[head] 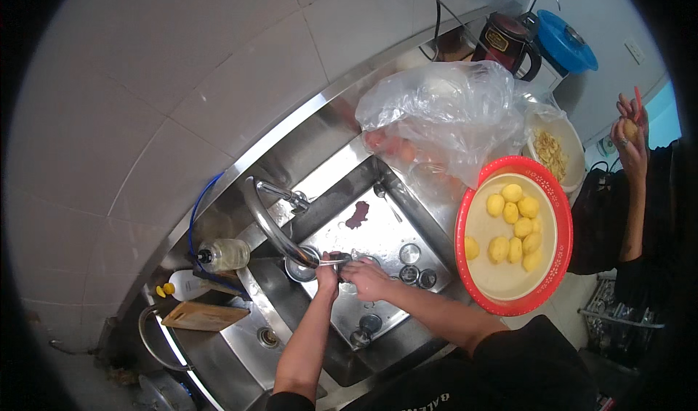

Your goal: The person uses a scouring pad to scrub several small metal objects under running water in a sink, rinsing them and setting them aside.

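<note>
Both hands are over the left-centre of a stainless steel sink (338, 364), below the curved faucet (267, 220). Water runs from the spout onto a small shiny object (345, 265), mostly hidden by fingers. My left hand (327, 275) grips its near left side, while my right hand (364, 278) closes around it from the right. Under them lies a flat metal tray (376, 236) with small round glass containers (409, 254) on it. A crumpled dark red piece (357, 215) and a spoon-like utensil (388, 201) rest farther back. Beside the left hand is a round metal dish (300, 266).
Right of the sink, a red basin (561, 231) holds several peeled potatoes (511, 194). Behind are a plastic bag (436, 97), a container of peelings (572, 160) and a kettle (504, 40). Bottles (226, 254) and a wooden board (204, 316) stand left. Another person's hands (630, 133) hold a potato and red peeler.
</note>
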A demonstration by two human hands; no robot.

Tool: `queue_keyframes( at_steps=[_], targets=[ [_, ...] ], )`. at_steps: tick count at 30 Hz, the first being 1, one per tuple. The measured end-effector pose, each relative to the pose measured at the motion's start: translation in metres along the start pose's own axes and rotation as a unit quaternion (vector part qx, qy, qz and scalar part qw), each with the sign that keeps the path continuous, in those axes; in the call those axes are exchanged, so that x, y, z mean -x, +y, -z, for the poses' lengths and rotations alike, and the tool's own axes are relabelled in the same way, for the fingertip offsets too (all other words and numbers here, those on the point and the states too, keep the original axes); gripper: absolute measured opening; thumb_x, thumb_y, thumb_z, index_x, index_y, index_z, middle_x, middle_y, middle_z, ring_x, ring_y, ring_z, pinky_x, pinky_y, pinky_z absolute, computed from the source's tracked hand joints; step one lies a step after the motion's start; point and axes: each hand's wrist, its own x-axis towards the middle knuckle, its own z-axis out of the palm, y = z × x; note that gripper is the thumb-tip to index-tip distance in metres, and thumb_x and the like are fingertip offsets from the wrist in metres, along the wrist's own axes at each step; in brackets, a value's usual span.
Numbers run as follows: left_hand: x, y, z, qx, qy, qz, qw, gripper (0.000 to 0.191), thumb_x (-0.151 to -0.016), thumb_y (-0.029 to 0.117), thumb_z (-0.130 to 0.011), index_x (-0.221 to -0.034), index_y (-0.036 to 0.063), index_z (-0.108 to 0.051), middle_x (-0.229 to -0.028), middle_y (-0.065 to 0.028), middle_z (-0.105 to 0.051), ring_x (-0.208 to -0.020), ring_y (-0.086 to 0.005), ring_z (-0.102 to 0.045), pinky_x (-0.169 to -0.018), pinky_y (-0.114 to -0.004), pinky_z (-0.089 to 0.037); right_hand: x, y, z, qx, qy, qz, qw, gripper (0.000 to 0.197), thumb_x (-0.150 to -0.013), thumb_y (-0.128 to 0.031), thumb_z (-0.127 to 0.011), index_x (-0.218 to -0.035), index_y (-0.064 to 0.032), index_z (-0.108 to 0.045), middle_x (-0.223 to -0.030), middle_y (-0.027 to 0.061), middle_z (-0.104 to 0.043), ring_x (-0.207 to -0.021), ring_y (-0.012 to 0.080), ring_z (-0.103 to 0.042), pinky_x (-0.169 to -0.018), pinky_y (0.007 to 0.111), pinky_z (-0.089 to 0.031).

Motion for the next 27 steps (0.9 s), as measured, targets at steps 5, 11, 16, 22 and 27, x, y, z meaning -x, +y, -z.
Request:
queue_keyframes(
  at_steps=[5, 11, 16, 22, 27],
  targets=[
    [0.005, -0.012, 0.003, 0.075, 0.002, 0.152, 0.985, 0.049, -0.102, 0.044, -0.024, -0.116, 0.0052, -0.051, -0.101, -0.0123, -0.062, -0.081, -0.0212, -0.065, -0.049, -0.033, -0.053, 0.004, -0.017, 0.008, 0.208, -0.052, -0.018, 0.977, 0.06, -0.066, -0.01, -0.062, -0.125, -0.0022, -0.053, -0.134, 0.0134, -0.049, -0.132, 0.026, -0.038, -0.107, 0.05, -0.027],
    [0.004, 0.0, 0.006, 0.073, -0.026, 0.211, 0.974, 0.056, -0.101, 0.047, -0.021, -0.118, 0.0035, -0.051, -0.109, -0.0152, -0.061, -0.095, -0.0291, -0.063, -0.075, -0.047, -0.055, 0.001, -0.012, 0.002, -0.025, -0.004, -0.036, 0.999, 0.068, -0.06, -0.006, -0.061, -0.127, -0.0064, -0.053, -0.134, 0.0114, -0.049, -0.133, 0.0268, -0.035, -0.103, 0.056, -0.025],
    [0.01, -0.012, 0.009, 0.14, -0.017, 0.243, 0.96, 0.052, -0.101, 0.044, -0.022, -0.117, 0.0054, -0.053, -0.112, -0.015, -0.061, -0.103, -0.0286, -0.06, -0.079, -0.048, -0.055, 0.002, -0.007, 0.018, 0.206, -0.086, 0.017, 0.975, 0.062, -0.061, -0.008, -0.065, -0.123, -0.0024, -0.055, -0.122, 0.0092, -0.057, -0.127, 0.0245, -0.041, -0.096, 0.049, -0.035],
    [-0.017, -0.015, 0.01, 0.165, -0.036, 0.232, 0.958, 0.048, -0.101, 0.041, -0.025, -0.112, 0.0041, -0.053, -0.1, -0.0128, -0.062, -0.095, -0.0286, -0.062, -0.083, -0.049, -0.052, -0.008, -0.014, 0.009, 0.131, 0.034, -0.055, 0.989, 0.057, -0.064, -0.009, -0.064, -0.12, -0.0039, -0.056, -0.122, 0.011, -0.057, -0.13, 0.0274, -0.038, -0.1, 0.057, -0.031],
    [-0.019, -0.005, 0.006, 0.148, -0.068, 0.275, 0.947, 0.05, -0.1, 0.044, -0.026, -0.109, 0.0043, -0.056, -0.1, -0.0131, -0.063, -0.095, -0.0301, -0.062, -0.084, -0.053, -0.052, -0.004, -0.013, 0.026, 0.037, -0.027, -0.042, 0.998, 0.051, -0.061, -0.006, -0.064, -0.112, -0.0093, -0.061, -0.119, 0.0119, -0.058, -0.124, 0.0267, -0.043, -0.096, 0.054, -0.035]
  ],
)
